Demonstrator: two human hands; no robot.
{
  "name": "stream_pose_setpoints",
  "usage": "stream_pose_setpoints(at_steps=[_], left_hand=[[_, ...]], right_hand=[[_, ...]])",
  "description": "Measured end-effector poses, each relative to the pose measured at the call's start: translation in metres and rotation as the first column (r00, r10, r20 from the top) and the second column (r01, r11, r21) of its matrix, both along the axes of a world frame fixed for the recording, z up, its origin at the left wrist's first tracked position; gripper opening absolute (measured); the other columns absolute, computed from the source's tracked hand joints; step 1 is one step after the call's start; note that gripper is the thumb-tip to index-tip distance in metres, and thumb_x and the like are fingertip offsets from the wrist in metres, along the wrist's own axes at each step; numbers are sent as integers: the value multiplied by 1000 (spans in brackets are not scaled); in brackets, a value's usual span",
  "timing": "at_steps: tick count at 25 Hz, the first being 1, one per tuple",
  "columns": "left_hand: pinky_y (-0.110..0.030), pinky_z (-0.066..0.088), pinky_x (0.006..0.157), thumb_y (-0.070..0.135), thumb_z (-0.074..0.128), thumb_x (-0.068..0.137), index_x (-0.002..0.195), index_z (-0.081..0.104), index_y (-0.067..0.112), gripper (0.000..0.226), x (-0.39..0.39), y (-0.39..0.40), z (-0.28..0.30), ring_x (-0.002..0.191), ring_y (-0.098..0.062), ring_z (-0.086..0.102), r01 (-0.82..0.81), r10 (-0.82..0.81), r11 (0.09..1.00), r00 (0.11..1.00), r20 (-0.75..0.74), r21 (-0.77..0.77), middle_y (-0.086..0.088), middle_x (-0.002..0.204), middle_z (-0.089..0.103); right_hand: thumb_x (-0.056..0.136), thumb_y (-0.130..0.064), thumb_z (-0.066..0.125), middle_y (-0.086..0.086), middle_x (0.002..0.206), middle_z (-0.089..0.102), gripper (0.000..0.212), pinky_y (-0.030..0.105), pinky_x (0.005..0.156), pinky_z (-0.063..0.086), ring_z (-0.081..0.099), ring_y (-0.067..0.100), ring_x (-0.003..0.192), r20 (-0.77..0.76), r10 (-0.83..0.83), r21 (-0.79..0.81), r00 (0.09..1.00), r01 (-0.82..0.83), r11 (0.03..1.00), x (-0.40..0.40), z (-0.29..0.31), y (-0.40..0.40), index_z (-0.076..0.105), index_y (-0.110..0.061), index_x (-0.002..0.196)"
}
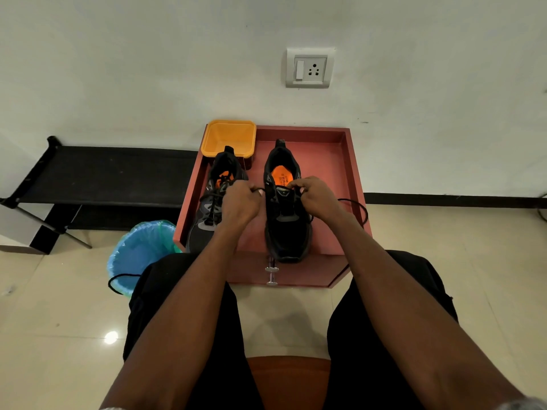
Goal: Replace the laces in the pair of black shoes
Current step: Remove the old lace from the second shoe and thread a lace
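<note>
Two black shoes with orange insoles stand on a red-brown cabinet top, toes toward me. The left shoe is laced with a black lace. My left hand and my right hand sit on either side of the right shoe, near its upper eyelets. Each hand pinches an end of a black lace, which loops out to the right of my right hand. Another black lace hangs over the rim of the bin on the floor.
An empty orange tub stands at the cabinet's back left corner. A bin with a blue liner stands on the floor to the left. A low black rack runs along the wall. My knees flank the cabinet's drawer knob.
</note>
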State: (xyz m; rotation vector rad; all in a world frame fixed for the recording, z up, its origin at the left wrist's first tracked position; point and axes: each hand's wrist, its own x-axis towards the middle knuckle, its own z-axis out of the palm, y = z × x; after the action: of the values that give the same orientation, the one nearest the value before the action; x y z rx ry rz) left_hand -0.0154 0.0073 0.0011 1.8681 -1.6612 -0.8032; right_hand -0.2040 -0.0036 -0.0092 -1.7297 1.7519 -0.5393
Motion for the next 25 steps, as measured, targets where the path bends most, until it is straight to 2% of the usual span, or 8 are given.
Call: stream_pose_setpoints(at_steps=[4,6,8,11,14,19,23,25], left_hand=[[-35,60,71,10,52,95,103,71,16,21,20,2,28,70,-15,68,-402,353,907,886,-299,-122,-3,88,70],[-37,56,85,10,52,92,106,69,13,22,27,5,31,91,-18,66,-490,464,851,870,-167,-188,-7,104,66],[-44,38,105,14,56,84,116,61,12,33,27,6,28,120,-29,49,-409,474,859,862,177,-309,-12,127,52],[-49,16,116,13,58,80,131,51,18,52,7,3,22,138,-31,31,13,66,976,934,352,-217,-10,137,48],[-46,17,113,24,57,92,118,59,20,26,-13,1,5,120,-27,53,284,-280,958,906,318,37,-5,114,66],[-39,47,70,21,51,99,75,53,9,28,-12,1,-5,74,-30,59,141,-143,990,985,92,32,-6,73,59],[-38,55,76,21,54,99,94,56,9,14,-6,-1,-2,82,-23,66,102,-73,987,975,-210,128,-7,87,68],[-28,47,63,19,58,98,90,56,13,10,-10,5,1,71,-17,59,204,-172,962,968,-181,179,-2,76,62]], right_hand=[[84,12,38,14,134,54,56,36,94,49,56,30,118,-22,14,-2,1000,-14,1000,0,3,1,68,-11,125],[85,13,38,13,137,54,57,36,97,49,54,29,122,6,21,16,1000,-21,1000,-1,4,3,66,-11,128],[83,13,39,13,140,56,60,40,101,50,55,30,124,19,30,14,999,-30,999,-2,5,5,65,-12,131],[82,11,45,13,128,64,59,45,94,53,61,31,112,-3,2,-54,1000,-2,999,-4,6,8,60,-13,135],[84,2,49,15,98,66,39,48,74,55,63,34,88,14,-45,-19,999,46,999,-5,5,9,55,-9,122],[88,-2,58,13,93,66,8,39,74,51,63,31,87,-109,-21,47,994,26,999,-4,5,10,58,-10,85],[85,1,50,16,94,66,12,39,72,49,62,33,88,-118,-14,59,993,22,998,-2,4,11,56,-9,87],[83,1,49,16,97,65,13,40,74,48,61,33,89,-128,-2,64,992,11,998,0,5,12,53,-11,88]])
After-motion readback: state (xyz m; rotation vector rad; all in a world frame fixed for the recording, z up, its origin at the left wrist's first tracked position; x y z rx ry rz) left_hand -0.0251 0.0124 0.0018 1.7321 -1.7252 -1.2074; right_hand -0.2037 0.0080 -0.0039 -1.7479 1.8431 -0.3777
